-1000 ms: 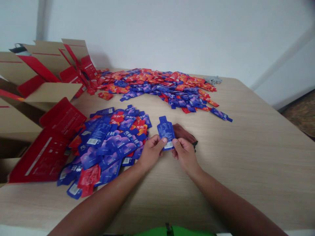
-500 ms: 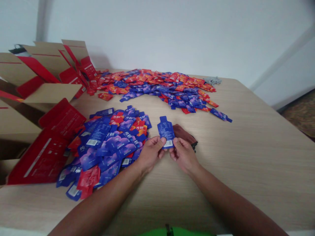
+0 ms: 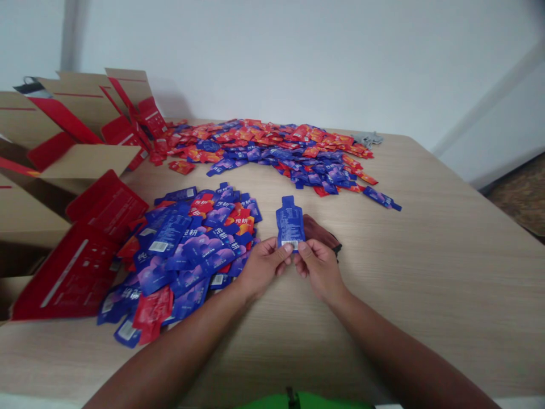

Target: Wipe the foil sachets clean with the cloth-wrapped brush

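We had one blue pouch (image 3: 291,218) between our two hands over the wooden table (image 3: 434,278), its narrow neck pointing away from us and its printed side, with a white barcode near the bottom edge, turned up toward us. Our left hand (image 3: 263,264) pinched the lower left corner, thumb on top beside the barcode and fingers curled beneath; our right hand (image 3: 321,267) pinched the lower right corner in much the same way — whether the pouch touched the tabletop, we could not tell. Just beyond our right hand lay a crumpled brown item (image 3: 319,232) with a dark edge, partly hidden by the pouch and the hand. Near our left hand spread a loose pile of blue and red pouches (image 3: 191,250), lying against the open red-and-tan cartons (image 3: 76,272) at the far left. Across the back of the table, in front of the pale wall (image 3: 306,62), ran a long heap of red, orange and blue pouches (image 3: 272,145) — with a grey item (image 3: 368,138), too small to make out, at its right end.
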